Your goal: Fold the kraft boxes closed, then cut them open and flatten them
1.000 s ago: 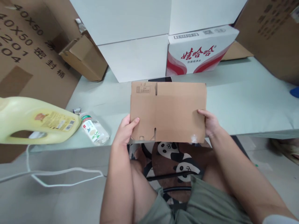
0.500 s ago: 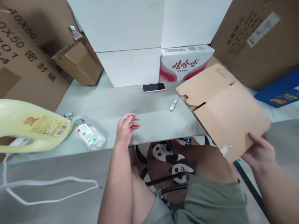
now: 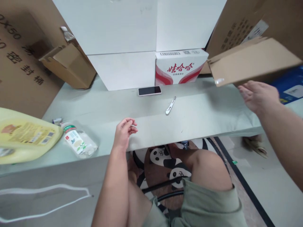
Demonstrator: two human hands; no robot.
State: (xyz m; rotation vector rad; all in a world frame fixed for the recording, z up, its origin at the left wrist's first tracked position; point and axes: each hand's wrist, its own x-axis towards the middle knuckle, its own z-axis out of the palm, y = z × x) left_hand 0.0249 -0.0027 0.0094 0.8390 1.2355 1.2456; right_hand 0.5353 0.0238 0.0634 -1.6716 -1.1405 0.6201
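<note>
My left hand (image 3: pixel 125 130) hovers over the front edge of the table, its fingers loosely bent and apart, holding nothing. At the right, my right hand (image 3: pixel 259 94) has its fingers stretched out just below a brown cardboard box (image 3: pixel 255 60). The box is tilted at the back right, in front of a large carton and above a blue package. Whether the fingertips still touch its lower edge is hard to see. Between the hands lie a white utility knife (image 3: pixel 170 106) and, farther back, a phone (image 3: pixel 149 90) with a dark screen.
A clear plastic bottle (image 3: pixel 80 142) lies at the left beside a yellow jug (image 3: pixel 30 135). An open cardboard box (image 3: pixel 73 67) stands at the back left. White boxes (image 3: pixel 123 28) and a red-and-white carton (image 3: pixel 178 67) line the back; a blue package (image 3: pixel 290 83) is at right.
My right hand and the cardboard box have moved up and back to the far right, and the hand's grip on the box has opened. The view has shifted right; my left hand stays similar.
</note>
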